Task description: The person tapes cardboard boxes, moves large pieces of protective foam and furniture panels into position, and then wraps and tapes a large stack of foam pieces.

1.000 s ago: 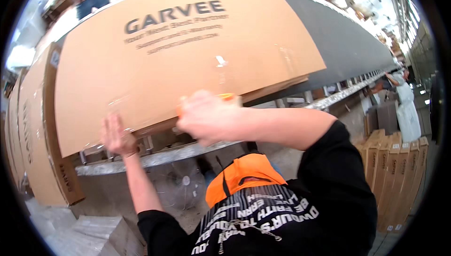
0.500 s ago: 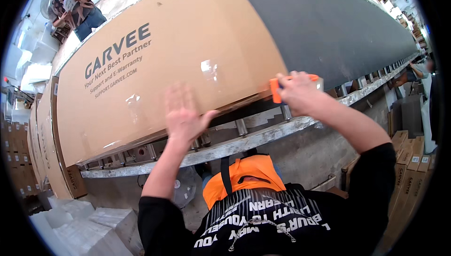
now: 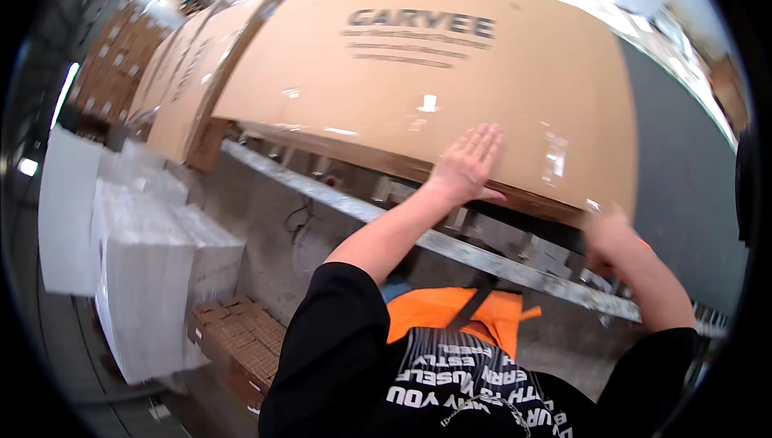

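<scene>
**Big carton on the conveyor line**

A warehouse bay with a metal roller conveyor (image 3: 482, 249) running across. Stacked white foam blocks (image 3: 153, 277) and small brown cartons (image 3: 241, 341) stand well to the left of the hands. A large cardboard box (image 3: 418, 92) lies on the conveyor. The left hand (image 3: 466, 166) presses flat on its near face, fingers spread apart. The right hand (image 3: 613, 237) is blurred at the box's lower right corner; whether its grip is closed I cannot tell.

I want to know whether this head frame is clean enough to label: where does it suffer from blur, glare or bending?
Head view: the right hand is motion-blurred at the box's lower corner, while the left hand flat on the cardboard box is sharp; glare patches shine off the clear tape; the conveyor rail bows with fisheye; the rim is black.
</scene>
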`<control>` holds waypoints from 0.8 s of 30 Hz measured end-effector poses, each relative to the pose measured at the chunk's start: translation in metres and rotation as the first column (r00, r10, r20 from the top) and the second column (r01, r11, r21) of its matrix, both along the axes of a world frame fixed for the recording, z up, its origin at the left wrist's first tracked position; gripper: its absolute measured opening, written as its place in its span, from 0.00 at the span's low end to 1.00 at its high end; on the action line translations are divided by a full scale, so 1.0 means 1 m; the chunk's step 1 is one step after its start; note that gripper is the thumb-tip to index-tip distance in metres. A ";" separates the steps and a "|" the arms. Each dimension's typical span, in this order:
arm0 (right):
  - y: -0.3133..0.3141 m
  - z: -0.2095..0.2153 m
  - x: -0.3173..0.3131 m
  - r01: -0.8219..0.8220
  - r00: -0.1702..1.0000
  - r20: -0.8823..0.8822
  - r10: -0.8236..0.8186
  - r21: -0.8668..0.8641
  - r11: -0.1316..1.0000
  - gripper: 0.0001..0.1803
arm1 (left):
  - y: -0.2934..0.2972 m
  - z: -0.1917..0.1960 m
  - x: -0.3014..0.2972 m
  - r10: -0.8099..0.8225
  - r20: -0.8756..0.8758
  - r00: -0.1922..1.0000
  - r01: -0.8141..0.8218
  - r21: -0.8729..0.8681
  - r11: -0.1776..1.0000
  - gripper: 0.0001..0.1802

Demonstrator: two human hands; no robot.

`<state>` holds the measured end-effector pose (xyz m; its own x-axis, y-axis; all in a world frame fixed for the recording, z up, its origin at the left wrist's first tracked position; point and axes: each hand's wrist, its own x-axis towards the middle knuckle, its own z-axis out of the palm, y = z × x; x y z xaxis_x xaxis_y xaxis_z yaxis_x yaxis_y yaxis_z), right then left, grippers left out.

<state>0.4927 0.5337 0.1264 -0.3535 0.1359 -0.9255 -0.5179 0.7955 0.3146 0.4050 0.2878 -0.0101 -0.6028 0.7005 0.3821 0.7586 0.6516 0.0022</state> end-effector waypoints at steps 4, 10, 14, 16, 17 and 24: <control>0.119 -0.131 0.103 0.565 0.621 0.567 -0.541 0.154 0.810 0.30 | -0.213 0.019 -0.040 0.141 0.106 0.984 -0.144 0.022 0.989 0.60; 0.094 -0.118 0.278 0.966 -0.159 0.280 -0.947 -0.156 -0.208 0.28 | -0.468 0.024 -0.115 0.334 0.055 0.941 -0.317 -0.206 0.926 0.71; 0.040 -0.063 0.297 0.736 -0.245 0.300 -0.922 -0.561 -0.379 0.32 | -0.503 0.020 -0.135 0.210 0.085 0.974 -0.193 -0.172 0.966 0.71; -0.011 -0.022 0.259 0.342 -0.215 0.405 -0.889 -0.821 -0.457 0.37 | -0.492 0.027 -0.145 0.222 0.118 0.968 -0.195 -0.209 0.958 0.73; -0.023 -0.013 0.239 0.207 -0.208 0.425 -0.881 -0.861 -0.465 0.37 | -0.485 0.032 -0.146 0.202 0.137 0.970 -0.162 -0.260 0.952 0.76; 0.008 -0.037 0.030 -0.409 0.074 0.615 -0.785 -0.700 -0.586 0.43 | -0.219 0.018 -0.078 0.046 0.271 0.961 0.061 -0.372 0.926 0.59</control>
<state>0.5225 0.5418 0.0894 -0.9235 0.3828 0.0244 -0.0769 -0.1225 -0.9895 0.3270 0.0688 0.0075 -0.6393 0.7642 -0.0851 0.7684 0.6390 -0.0350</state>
